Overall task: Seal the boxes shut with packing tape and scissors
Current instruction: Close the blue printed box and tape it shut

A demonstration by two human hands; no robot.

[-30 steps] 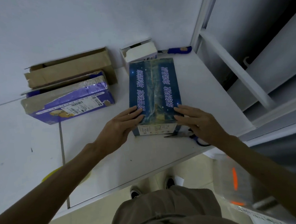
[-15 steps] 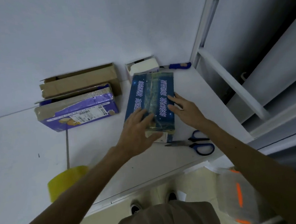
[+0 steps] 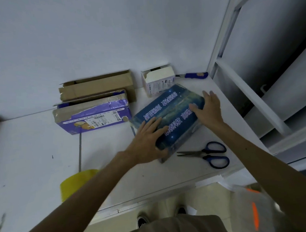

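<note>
The blue box (image 3: 168,118) lies right of centre in the frame on the desk (image 3: 34,160), set diagonally. It is judged to be mid-turn so that another seam can be reached. The left hand (image 3: 148,143) is laid flat on its near end with the fingers straight. The right hand (image 3: 208,110) is pressed flat on its upper right end. Neither grip is closed round anything; both are spread open.

The turn is best made with even downward pressure, so that the flaps are kept shut. The near corner should be kept off the scissors (image 3: 209,152) just below, and the far corner off the small white box (image 3: 158,80). The yellow tape roll (image 3: 73,183), at lower left and half hidden by the forearm, will probably be needed next.

A second ago the box was aligned straight up the frame, held at its near end. It has since been swung clockwise. The scissors, then partly covered by the right hand, are now fully exposed.
</note>
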